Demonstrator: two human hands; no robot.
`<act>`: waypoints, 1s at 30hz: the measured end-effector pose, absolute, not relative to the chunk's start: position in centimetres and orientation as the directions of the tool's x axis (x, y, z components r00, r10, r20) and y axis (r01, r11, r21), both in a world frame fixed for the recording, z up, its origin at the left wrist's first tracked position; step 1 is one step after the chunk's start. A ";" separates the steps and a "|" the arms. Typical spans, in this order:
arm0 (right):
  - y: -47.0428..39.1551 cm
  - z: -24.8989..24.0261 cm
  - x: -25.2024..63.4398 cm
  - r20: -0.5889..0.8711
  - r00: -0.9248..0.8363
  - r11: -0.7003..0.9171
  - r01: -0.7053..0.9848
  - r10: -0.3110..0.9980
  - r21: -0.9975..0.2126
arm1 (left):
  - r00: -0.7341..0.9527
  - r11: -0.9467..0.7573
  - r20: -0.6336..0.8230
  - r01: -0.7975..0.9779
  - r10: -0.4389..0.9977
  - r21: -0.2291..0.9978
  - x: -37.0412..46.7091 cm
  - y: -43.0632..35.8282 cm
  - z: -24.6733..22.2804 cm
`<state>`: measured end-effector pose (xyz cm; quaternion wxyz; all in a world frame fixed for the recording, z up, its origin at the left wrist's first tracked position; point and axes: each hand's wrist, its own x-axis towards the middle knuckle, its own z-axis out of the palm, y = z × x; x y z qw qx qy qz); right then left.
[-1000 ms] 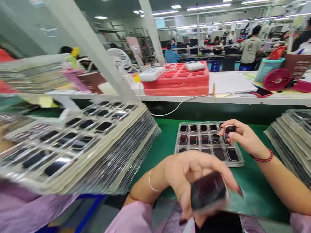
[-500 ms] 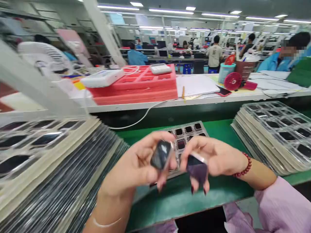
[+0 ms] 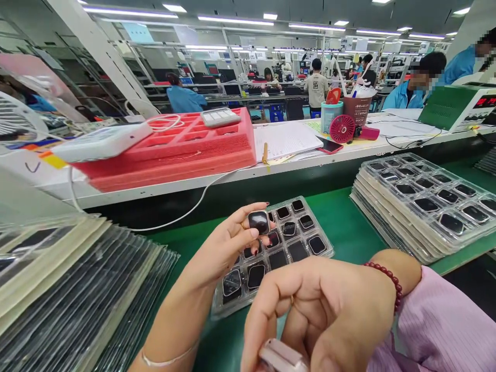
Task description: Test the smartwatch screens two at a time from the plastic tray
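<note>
Right hand [image 3: 329, 305] drawn in closer, curled round a pale pinkish case [image 3: 283, 355], left hand [image 3: 227, 240] pinching a dark-faced piece [image 3: 259, 222] over the clear tray [image 3: 297, 251]

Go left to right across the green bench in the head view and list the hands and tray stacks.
Left tray stack → left hand holding a smartwatch case → right hand holding a pale-edged piece → right tray stack.
</note>
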<state>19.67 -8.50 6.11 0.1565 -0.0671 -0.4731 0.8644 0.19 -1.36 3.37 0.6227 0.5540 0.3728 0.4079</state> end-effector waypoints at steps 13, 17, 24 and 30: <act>2.0 0.8 21.7 0.123 -0.546 0.023 -0.186 0.829 -0.982 | 0.210 -0.120 0.119 -0.007 0.971 0.993 0.1 0.5 1.6; 2.0 0.6 21.8 0.153 -0.545 0.074 -0.166 0.824 -0.983 | 0.216 -0.126 0.115 0.041 0.970 0.991 0.4 0.1 1.9; 2.2 0.1 21.6 0.203 -0.453 0.176 -0.102 0.868 -0.979 | 0.217 -0.129 0.113 0.062 0.970 0.990 0.7 0.4 1.5; -0.2 2.7 24.0 0.295 -0.655 -0.030 -0.438 0.696 -0.898 | 0.415 -0.008 0.072 -0.155 0.907 0.988 -2.2 -2.9 3.5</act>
